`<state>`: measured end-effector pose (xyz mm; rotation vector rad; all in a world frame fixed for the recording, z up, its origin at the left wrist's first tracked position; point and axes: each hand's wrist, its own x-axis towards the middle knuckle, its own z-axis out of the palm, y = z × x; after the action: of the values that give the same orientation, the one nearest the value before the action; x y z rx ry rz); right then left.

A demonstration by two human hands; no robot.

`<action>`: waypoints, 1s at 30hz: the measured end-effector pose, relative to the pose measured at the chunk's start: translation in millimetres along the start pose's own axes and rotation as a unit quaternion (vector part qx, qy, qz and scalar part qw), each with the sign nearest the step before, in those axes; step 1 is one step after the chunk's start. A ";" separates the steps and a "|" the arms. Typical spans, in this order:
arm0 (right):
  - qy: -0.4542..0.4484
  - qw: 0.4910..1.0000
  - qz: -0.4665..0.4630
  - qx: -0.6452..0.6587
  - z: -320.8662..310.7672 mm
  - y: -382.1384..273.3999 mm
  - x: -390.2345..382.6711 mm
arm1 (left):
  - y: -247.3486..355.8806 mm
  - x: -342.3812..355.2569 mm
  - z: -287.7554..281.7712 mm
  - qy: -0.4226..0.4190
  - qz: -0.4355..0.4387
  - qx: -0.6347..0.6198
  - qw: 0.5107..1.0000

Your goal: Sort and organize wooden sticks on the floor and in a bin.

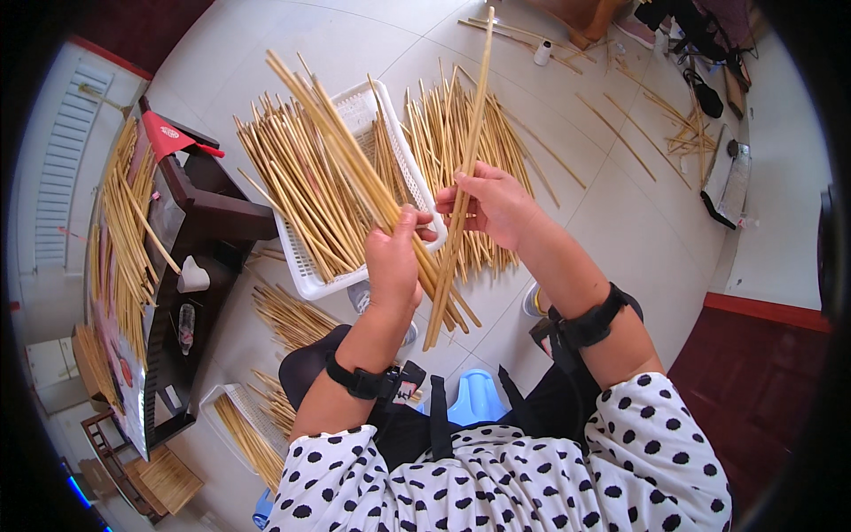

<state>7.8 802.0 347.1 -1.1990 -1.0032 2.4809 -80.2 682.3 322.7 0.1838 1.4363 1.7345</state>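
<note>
My left hand (393, 263) is closed around a bundle of thin tan wooden sticks (341, 137), which slants from upper left down past my palm. In my right hand (498, 206), the fingers pinch one or two long sticks (480, 102), standing almost lengthwise in view and crossing close to the bundle's lower end. Beneath both hands is a white plastic basket (409, 152) heaped with similar sticks (297, 182). A loose pile of sticks (511, 151) lies on the floor along the basket's right side.
At left stands a dark table (199, 199) covered with more sticks, a clear bottle (186, 328) and a red item (166, 137). A second white basket (217, 403) sits lower left. Scattered sticks (620, 137) lie on the tiled floor. A blue stool (477, 397) is beneath me.
</note>
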 end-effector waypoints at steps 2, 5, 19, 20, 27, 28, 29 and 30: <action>0.035 0.999 0.005 0.004 -7.9 -3.0 4.4 | 3.4 3.6 -6.3 0.045 0.016 0.019 0.999; 0.071 0.996 0.048 0.012 -21.2 1.6 14.8 | 8.3 5.0 -6.1 0.037 0.016 -0.043 0.998; 0.179 0.959 -0.021 -0.219 -42.3 41.6 76.3 | 14.6 -5.3 -1.4 -0.010 -0.055 -0.077 0.996; 0.207 0.914 -0.042 -0.346 -41.0 42.8 79.4 | 14.3 -5.9 -1.8 -0.021 -0.059 -0.080 0.995; -0.013 0.988 -0.040 -0.151 -2.3 11.9 28.2 | 19.5 -12.5 0.2 -0.087 -0.082 -0.076 0.990; -0.050 0.995 -0.010 -0.088 0.8 10.1 24.4 | 17.8 -12.2 0.1 -0.081 -0.084 -0.076 0.990; -0.061 0.997 -0.023 -0.037 4.6 12.2 21.8 | 16.0 -11.6 -0.3 -0.115 -0.094 -0.073 0.986; -0.063 0.997 -0.022 -0.037 9.8 7.9 12.5 | 16.4 -13.2 0.0 -0.150 -0.101 -0.070 0.981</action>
<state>-6.8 796.9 338.6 -1.0387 -1.1495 2.5335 -80.2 673.8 342.0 0.2069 1.0724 1.5592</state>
